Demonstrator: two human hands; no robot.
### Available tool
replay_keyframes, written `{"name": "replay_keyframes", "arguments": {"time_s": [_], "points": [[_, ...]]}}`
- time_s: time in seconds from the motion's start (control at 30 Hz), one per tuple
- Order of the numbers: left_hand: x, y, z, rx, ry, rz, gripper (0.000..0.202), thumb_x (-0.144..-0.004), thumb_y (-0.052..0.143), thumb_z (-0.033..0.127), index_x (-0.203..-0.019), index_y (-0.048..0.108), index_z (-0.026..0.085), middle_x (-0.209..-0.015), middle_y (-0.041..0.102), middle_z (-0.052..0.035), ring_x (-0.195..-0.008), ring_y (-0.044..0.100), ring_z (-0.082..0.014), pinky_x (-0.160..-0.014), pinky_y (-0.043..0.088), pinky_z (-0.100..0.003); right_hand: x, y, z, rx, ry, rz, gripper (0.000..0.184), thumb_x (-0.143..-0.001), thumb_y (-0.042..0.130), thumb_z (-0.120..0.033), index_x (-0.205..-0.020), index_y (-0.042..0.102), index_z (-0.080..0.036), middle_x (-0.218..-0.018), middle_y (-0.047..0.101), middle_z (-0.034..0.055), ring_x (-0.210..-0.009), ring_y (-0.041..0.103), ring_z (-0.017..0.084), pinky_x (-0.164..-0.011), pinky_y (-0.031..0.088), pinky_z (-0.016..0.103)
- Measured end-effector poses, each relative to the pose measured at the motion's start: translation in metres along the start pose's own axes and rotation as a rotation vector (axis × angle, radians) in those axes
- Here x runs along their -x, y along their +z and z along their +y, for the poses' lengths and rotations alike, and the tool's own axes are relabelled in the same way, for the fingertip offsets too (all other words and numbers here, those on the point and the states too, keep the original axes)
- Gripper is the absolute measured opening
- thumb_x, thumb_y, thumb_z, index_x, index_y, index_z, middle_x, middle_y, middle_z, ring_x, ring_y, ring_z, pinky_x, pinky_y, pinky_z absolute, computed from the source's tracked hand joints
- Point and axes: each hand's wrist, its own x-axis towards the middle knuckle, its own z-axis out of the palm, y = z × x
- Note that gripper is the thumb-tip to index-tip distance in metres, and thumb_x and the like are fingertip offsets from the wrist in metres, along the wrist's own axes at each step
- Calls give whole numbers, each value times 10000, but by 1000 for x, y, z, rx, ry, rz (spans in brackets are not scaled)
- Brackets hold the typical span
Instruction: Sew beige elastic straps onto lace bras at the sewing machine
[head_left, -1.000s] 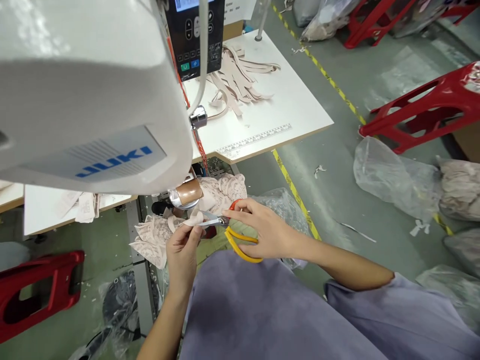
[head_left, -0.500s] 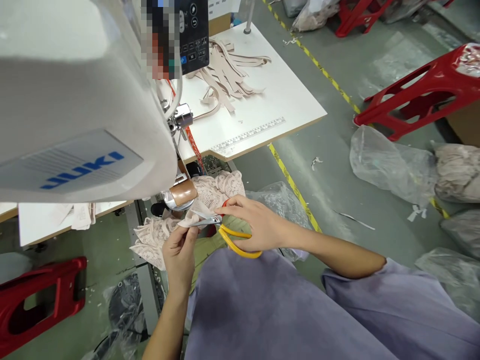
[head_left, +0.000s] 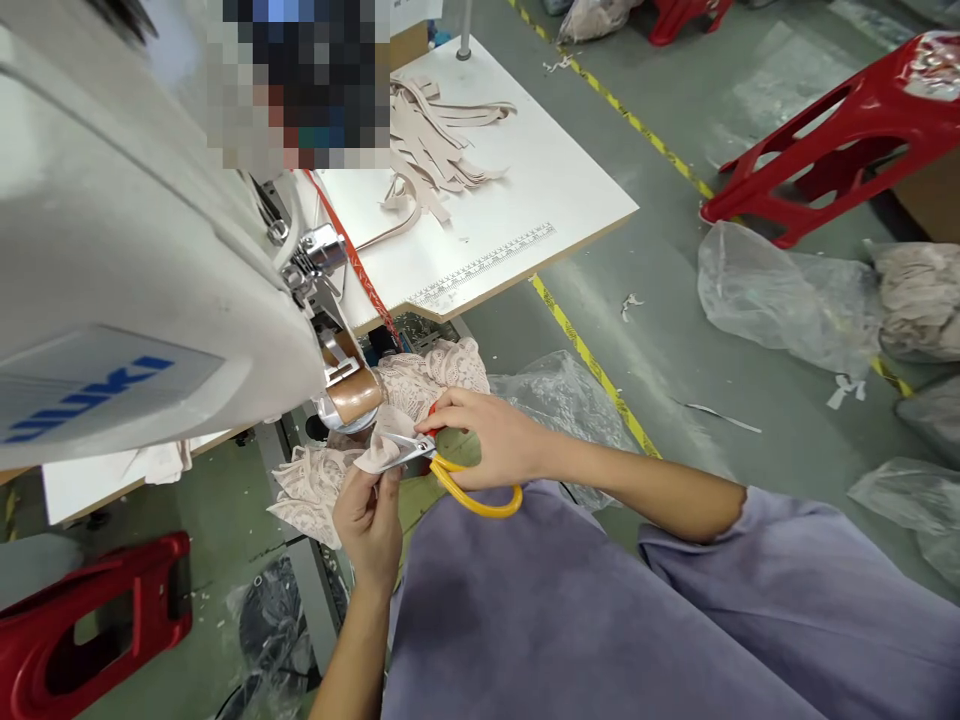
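Observation:
My right hand (head_left: 491,435) is closed on a pair of scissors (head_left: 480,500) with a yellow handle loop and a red part near the fingers. The metal blades point left and lie at a pale pink fabric edge (head_left: 379,448). That fabric is pinched between the thumb and fingers of my left hand (head_left: 369,525), just below the blade tips. Pale pink lace (head_left: 435,375) bunches behind the scissors, and more lace (head_left: 311,485) hangs left of my left hand. Right above the fabric is the sewing machine's rounded end (head_left: 351,395).
The white sewing machine body (head_left: 150,250) fills the upper left. Pale fabric strips (head_left: 442,150) lie on the white table (head_left: 525,180), which has a printed ruler. Red stools (head_left: 840,140) and clear plastic bags (head_left: 787,290) stand or lie on the floor.
My view has shifted, and the machine sits further left and tilted in it. The scissor blades look more spread at the fabric, and both hands keep their holds.

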Motion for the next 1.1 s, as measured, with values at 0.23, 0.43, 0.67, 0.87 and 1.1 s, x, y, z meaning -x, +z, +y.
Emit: {"name": "replay_keyframes", "arguments": {"time_s": [0.23,0.43,0.67,0.87,1.1], "points": [[-1,-2,0,-40,56,12,171,-889,656,267,-1023,760,282,-966,714,-35,-929,638,-223,-852,473,-323,-1,3,-3,-21,-2,18,526,-688,776,-400,-1187,672,-266,-1104,613,66,-945,633,224,-843,521,374],[2,-6,5,-24,39,41,194,-876,669,255,-1042,766,282,-983,728,-39,-936,652,-235,-834,490,-328,4,0,-5,-36,52,-2,506,-691,773,-392,-1171,671,-268,-1080,608,67,-924,633,221,-833,521,379],[-2,-6,2,-9,-53,6,165,-866,683,312,-987,775,247,-935,732,-44,-894,653,-226,-812,500,-318,4,4,-6,-4,54,9,511,-692,768,-397,-1177,666,-268,-1075,615,67,-918,631,230,-827,523,378],[-4,-15,-12,252,-318,33,211,-872,673,411,-872,706,203,-817,663,-14,-815,605,-159,-791,477,-263,11,-30,29,163,144,127,466,-796,670,-379,-1251,650,-283,-1090,609,85,-834,625,219,-719,523,362],[-15,-22,-9,196,-324,-84,269,-866,659,462,-851,653,193,-735,579,7,-730,548,-142,-709,439,-237,-86,-125,83,563,221,456,498,-851,564,-394,-1304,567,-187,-1125,609,154,-1015,582,331,-852,491,443]]}}
